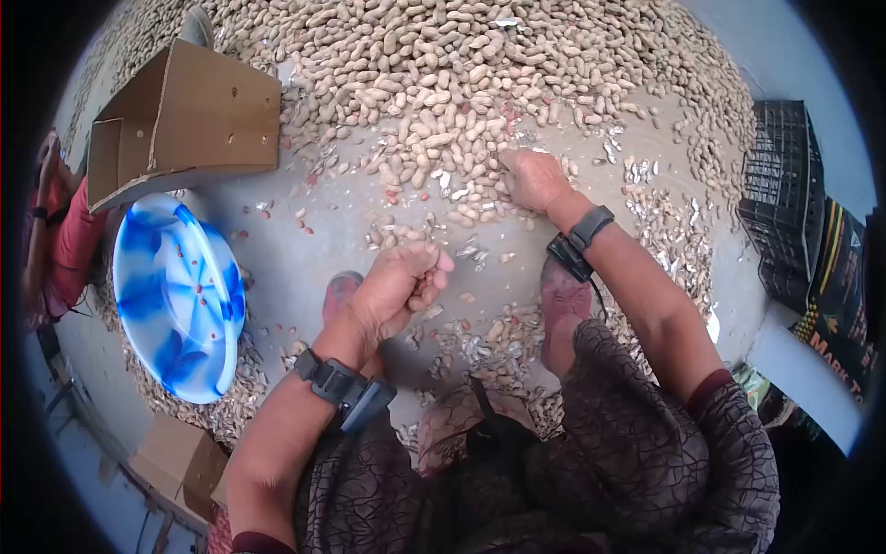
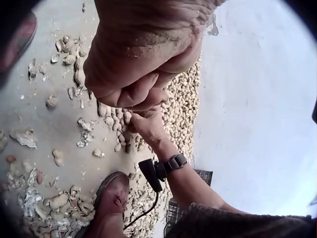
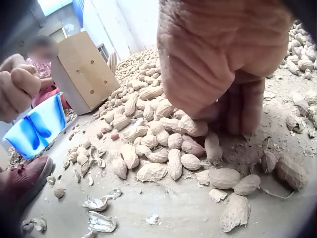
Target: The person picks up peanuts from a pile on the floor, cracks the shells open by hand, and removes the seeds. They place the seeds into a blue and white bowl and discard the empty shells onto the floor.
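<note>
My left hand (image 1: 401,286) is raised over the floor with its fingers curled inward; the left wrist view shows the fist-like hand (image 2: 143,59), and the inside of its palm is hidden. My right hand (image 1: 537,180) is down at the near edge of the peanut heap (image 1: 443,111). From the right wrist, that hand (image 3: 228,64) has its fingers pointing down to the floor, beside and touching unshelled peanuts (image 3: 153,171). Whether a peanut lies between its thumb and fingers is hidden.
A blue-and-white basin (image 1: 175,295) holding a few kernels tilts at the left, below a cardboard box (image 1: 217,111). Another person (image 1: 69,240) sits far left. Empty shells (image 1: 475,346) lie between my shoes. A black crate (image 1: 780,185) stands right.
</note>
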### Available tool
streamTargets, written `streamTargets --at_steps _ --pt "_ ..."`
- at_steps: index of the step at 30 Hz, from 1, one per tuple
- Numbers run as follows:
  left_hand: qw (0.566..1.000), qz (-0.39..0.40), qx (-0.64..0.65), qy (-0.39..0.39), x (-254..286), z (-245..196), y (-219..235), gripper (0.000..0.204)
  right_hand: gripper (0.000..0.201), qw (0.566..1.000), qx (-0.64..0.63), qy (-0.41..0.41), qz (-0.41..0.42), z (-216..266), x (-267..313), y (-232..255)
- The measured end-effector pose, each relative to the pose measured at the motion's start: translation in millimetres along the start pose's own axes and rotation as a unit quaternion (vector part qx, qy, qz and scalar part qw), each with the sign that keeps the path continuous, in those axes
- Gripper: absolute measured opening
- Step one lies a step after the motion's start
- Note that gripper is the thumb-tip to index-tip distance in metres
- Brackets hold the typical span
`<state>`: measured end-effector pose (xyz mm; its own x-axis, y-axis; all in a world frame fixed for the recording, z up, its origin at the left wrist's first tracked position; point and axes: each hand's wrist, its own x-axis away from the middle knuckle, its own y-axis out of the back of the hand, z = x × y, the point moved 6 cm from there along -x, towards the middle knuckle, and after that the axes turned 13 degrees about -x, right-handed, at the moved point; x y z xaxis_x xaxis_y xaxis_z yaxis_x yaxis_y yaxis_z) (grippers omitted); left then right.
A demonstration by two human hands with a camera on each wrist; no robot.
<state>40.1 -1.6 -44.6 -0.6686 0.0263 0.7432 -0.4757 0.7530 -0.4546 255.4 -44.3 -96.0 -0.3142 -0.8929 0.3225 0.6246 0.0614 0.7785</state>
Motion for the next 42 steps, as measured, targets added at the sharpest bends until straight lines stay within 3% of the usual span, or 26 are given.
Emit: streamTargets --at_steps 3,6,8,11,15,17,18,20,21,25,27,31,33,34,38,40,42 --pt "0.999 -0.032 0.009 0.010 7 1 5 0.019 0.011 0.999 -0.019 0.025 -0.031 2 1 -8" --pt "0.999 -0.048 0.010 0.019 5 4 8 0.019 0.019 1.000 0.006 0.005 -0.020 -3 5 -6" --pt "0.998 -0.057 0.000 0.019 3 4 9 0.020 0.016 0.996 -0.053 -0.070 -0.011 -11 9 1" --pt "0.998 -0.068 -0.004 0.016 3 2 10 0.020 0.014 0.991 -0.081 -0.099 -0.042 -22 11 9" --pt "0.997 -0.078 -0.017 0.014 3 2 10 0.022 0.013 0.992 -0.081 -0.071 -0.063 -34 15 9" --pt "0.997 -0.081 -0.015 0.010 4 1 10 0.022 0.007 0.982 -0.149 -0.092 -0.073 -37 19 10" --pt "0.996 -0.085 -0.014 0.008 5 1 12 0.022 0.007 0.982 -0.150 -0.088 -0.072 -32 21 11" --pt "0.997 -0.071 -0.003 0.010 3 -1 12 0.027 0.003 0.929 -0.351 -0.104 -0.059 -15 23 18" --pt "0.997 -0.078 -0.004 0.002 4 -6 12 0.027 0.003 0.929 -0.352 -0.095 -0.059 2 24 26" --pt "0.995 -0.095 -0.009 0.016 7 -11 10 0.036 0.008 0.891 -0.451 0.018 0.043 96 36 32" --pt "0.994 -0.103 0.014 0.024 10 -12 10 0.036 0.004 0.891 -0.434 0.095 0.091 131 39 29" --pt "0.996 -0.085 0.015 0.017 14 -5 27 0.032 0.007 0.893 -0.429 0.105 0.082 139 18 16" --pt "0.996 -0.088 0.014 0.012 19 1 39 0.026 0.012 0.921 -0.361 0.142 0.033 130 1 11" --pt "0.996 -0.088 0.016 0.012 22 3 43 0.026 0.015 0.940 -0.295 0.166 0.036 132 -6 8" --pt "0.989 -0.127 0.077 0.006 33 4 59 0.022 0.016 0.952 -0.233 0.192 0.046 132 -26 -37" --pt "0.987 -0.132 0.087 -0.001 39 1 64 0.022 0.010 0.969 -0.091 0.221 0.064 141 -31 -57" --pt "0.987 -0.127 0.092 -0.025 45 -2 67 0.023 0.011 0.975 -0.039 0.204 0.081 142 -34 -72"
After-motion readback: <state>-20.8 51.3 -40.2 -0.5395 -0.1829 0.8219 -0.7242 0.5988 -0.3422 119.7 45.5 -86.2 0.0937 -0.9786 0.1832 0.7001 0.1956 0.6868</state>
